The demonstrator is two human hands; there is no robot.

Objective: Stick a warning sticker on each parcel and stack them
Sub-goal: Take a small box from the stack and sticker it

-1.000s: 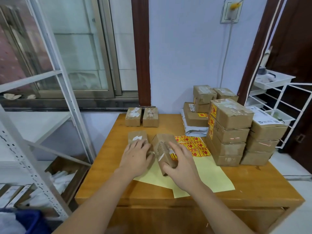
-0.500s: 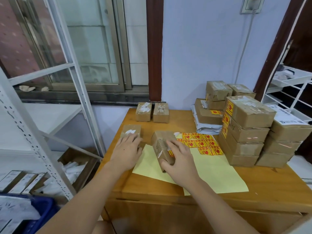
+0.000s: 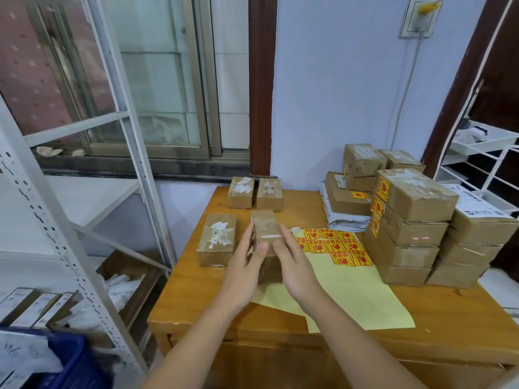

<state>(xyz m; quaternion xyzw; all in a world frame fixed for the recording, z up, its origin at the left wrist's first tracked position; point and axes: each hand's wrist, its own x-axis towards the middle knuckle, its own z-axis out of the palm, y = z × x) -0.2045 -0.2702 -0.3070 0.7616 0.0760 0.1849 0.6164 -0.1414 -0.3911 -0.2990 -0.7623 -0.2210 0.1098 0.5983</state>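
You hold a small cardboard parcel [image 3: 266, 234] between both hands: your left hand [image 3: 243, 273] grips its left side, your right hand [image 3: 295, 269] its right. It sits on the yellow backing sheet [image 3: 359, 299], just left of the red-and-yellow warning stickers [image 3: 334, 245].

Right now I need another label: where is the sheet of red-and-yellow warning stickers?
In the head view, the sheet of red-and-yellow warning stickers lies on the yellow backing paper, right of the held brown cardboard parcel, left of the stacked parcels.
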